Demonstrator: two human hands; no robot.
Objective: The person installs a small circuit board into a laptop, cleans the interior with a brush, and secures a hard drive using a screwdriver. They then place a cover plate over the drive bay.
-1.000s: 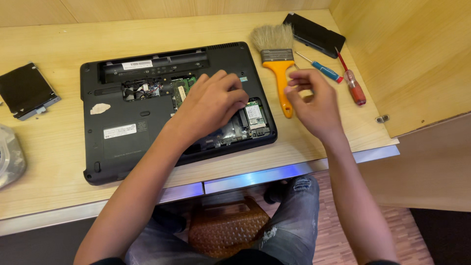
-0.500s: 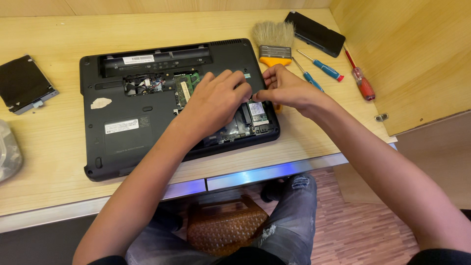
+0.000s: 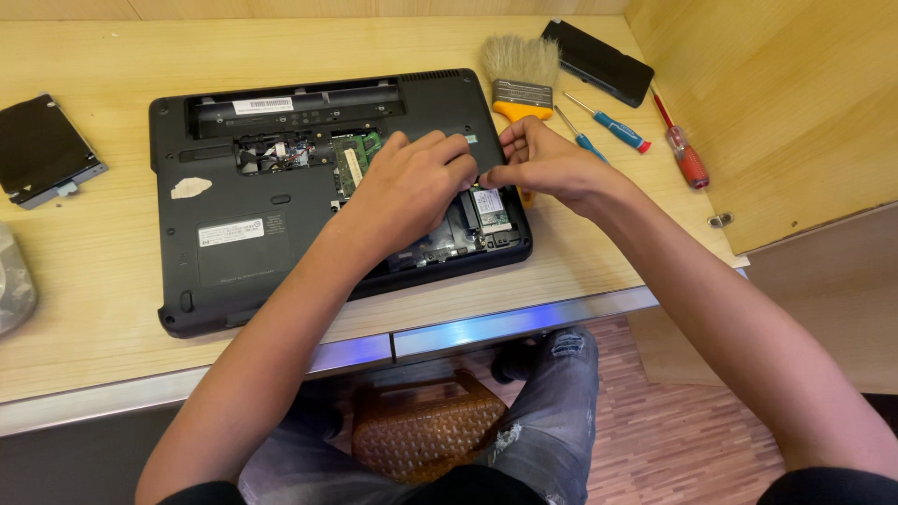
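Hands [image 3: 482, 178] over opened laptop [image 3: 243, 234]

Surface: light wooden desk [image 3: 112, 56] with a pale front edge.
Centre: black laptop [image 3: 243, 252] lying bottom-up, its compartments open.
Left: black hard drive [image 3: 42, 154]; a grey object at the edge, unclear.
Right: paintbrush [image 3: 520, 75] with an orange handle, flat black battery [image 3: 599, 61], two blue-handled screwdrivers [image 3: 619, 131], one red-handled screwdriver [image 3: 689, 164].

Laptop [image 3: 281, 215] on the desk [image 3: 94, 309], both my hands over its open bay.

Left of it I see a drive [image 3: 42, 150]; right lie a brush [image 3: 520, 79], two screwdrivers [image 3: 613, 123], a third [image 3: 683, 150], and a battery [image 3: 599, 61] behind.
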